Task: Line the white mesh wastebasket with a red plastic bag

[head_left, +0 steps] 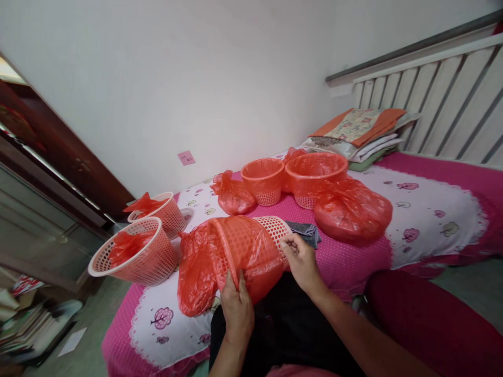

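Note:
A pink perforated plastic basket (275, 226) lies tipped on its side over my lap, its base to the right. A thin red plastic bag (251, 246) is pulled over its rim and covers most of its outside; the bag's loose part spills out of the mouth to the left. My left hand (237, 306) grips the bag-covered rim from below, thumb and fingers closed on it. At the base end, my right hand (299, 259) is closed in a pinch at the bag's edge, against the basket wall. A grey cloth (306, 233) lies just behind the right hand.
Two bag-lined baskets (262, 180) (316, 170) stand at the back, beside bulging red bags (353, 209) (233, 196). At left, two pink baskets (147, 256) (171, 212) hold red plastic. Folded bedding (361, 131) is stacked far right. A dark red round seat (428, 324) stands at right.

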Tool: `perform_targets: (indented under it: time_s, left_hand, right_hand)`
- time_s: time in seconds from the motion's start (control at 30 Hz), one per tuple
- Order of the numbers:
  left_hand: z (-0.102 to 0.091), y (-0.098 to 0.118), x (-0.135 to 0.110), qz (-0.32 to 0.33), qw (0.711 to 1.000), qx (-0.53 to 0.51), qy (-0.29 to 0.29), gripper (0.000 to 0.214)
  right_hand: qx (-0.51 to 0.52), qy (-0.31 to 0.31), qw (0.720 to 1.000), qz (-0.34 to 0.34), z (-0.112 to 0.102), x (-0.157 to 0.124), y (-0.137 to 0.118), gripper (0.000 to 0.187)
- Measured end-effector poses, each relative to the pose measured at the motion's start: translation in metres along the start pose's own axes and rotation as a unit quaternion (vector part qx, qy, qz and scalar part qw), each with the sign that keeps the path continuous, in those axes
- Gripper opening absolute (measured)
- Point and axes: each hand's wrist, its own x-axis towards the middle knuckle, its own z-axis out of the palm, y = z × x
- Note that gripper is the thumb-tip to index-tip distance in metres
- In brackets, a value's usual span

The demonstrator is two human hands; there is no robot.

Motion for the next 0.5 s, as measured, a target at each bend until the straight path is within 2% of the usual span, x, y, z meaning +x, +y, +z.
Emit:
perform_targets:
  time_s: [0.1,0.2,0.33,0.5]
  left_hand:
    - [0.009,-0.016,-0.004,0.066,0.996,0.055,0.021,0.041]
    - [0.018,-0.029,-0.009,0.157,0.983,0.085,0.039,0.037]
    - [0.022,-0.036,-0.012,0.270,0.959,0.084,0.016,0.035]
    - [0.028,-0.049,-0.016,0.342,0.929,0.140,0.019,0.030]
  right_hand:
    - [-0.039,-0.006,0.996,-0.082,0.002,-0.008,-0.020,0.021]
    - [-0.044,-0.086,0.990,-0.105,0.013,-0.023,-0.041,0.019]
    - [-0.029,-0.145,0.986,-0.074,0.031,-0.036,-0.048,0.014]
    - [0.027,-0.139,0.990,0.000,0.044,-0.038,-0.028,0.015]
